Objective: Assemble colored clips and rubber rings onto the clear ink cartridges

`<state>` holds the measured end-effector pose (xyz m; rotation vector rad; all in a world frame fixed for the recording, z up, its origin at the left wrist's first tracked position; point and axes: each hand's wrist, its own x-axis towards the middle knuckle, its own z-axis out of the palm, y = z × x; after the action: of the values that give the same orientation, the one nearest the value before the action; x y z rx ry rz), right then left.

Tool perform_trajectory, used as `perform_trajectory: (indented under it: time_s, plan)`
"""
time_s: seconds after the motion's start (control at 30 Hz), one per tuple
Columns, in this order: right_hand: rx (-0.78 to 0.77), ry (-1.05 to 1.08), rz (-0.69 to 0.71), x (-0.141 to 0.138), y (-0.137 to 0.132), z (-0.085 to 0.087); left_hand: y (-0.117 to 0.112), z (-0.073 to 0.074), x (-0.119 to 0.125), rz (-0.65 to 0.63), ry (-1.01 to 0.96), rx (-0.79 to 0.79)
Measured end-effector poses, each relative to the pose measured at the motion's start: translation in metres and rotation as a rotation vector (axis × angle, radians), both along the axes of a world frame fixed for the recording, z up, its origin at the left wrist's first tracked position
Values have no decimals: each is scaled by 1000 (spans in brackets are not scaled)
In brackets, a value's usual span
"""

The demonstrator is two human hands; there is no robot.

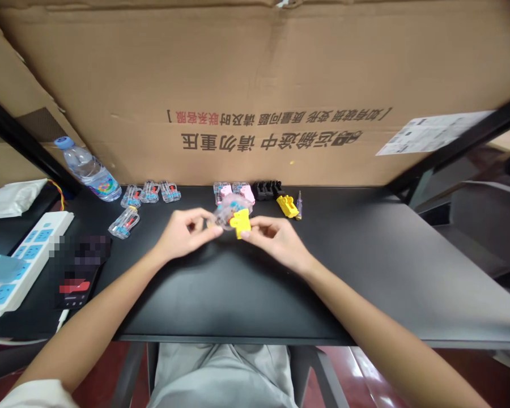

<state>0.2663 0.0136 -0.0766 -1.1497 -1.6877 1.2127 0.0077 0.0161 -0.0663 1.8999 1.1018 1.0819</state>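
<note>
"What's the biggest thing in front of you?"

"You're facing a large cardboard sheet [153, 73] with upside-down printed characters, propped behind your black table [221, 300]."

"And on the left side of that table?"

"You have a white power strip [29, 260] with a pale blue object lying on it, a phone [83, 272] with its screen blurred, a white pouch [11, 198], and a water bottle [87, 169] with a blue cap leaning on the cardboard."

"What's in the row along the back?"

"You'll see clear plastic packs [151, 191], with one more [124, 222] lying nearer you, then pink pieces [233, 192], black pieces [266, 190], a second yellow piece [288, 206] and a small purple tool [299, 205]."

"Now, your hands?"

"Both are closed narrow, just above the table at its middle, close together. Your right hand [276, 242] pinches a yellow plastic piece [240, 222] at its fingertips. Your left hand [187, 233] has its fingertips at a clear plastic wrap [232, 211], which shows pink and blue inside and sits against the yellow piece. Exactly how the two are joined, you can't tell from here."
</note>
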Motion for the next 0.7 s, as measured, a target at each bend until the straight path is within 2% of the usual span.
perform_trajectory:
  time_s: [0.07, 0.17, 0.23, 0.3, 0.37, 0.5, 0.63, 0.7]
  plan:
    - [21, 11, -27, 1, 1, 1, 0, 0, 0, 63, -34, 7]
    - [28, -18, 12, 1, 1, 3, -1, -2, 2, -55, 53, -57]
    - [28, -34, 10, 1, 1, 4, 0, -2, 2, -87, 75, -75]
    - [40, -21, -45, 1, 1, 5, 0, -1, 2, 8, 3, -61]
    - [46, -7, -50, 0, 1, 5, 1, -1, 2, 33, -14, -61]
    - [22, -45, 47, -2, 1, 1, 1, -2, 2, -93, 42, -93]
    - [36, -17, -53, -2, 1, -2, 1, -4, 2, 23, -11, -90]
    - [26, -14, -17, -4, 0, -2, 0, -6, 4, -1, -8, -97]
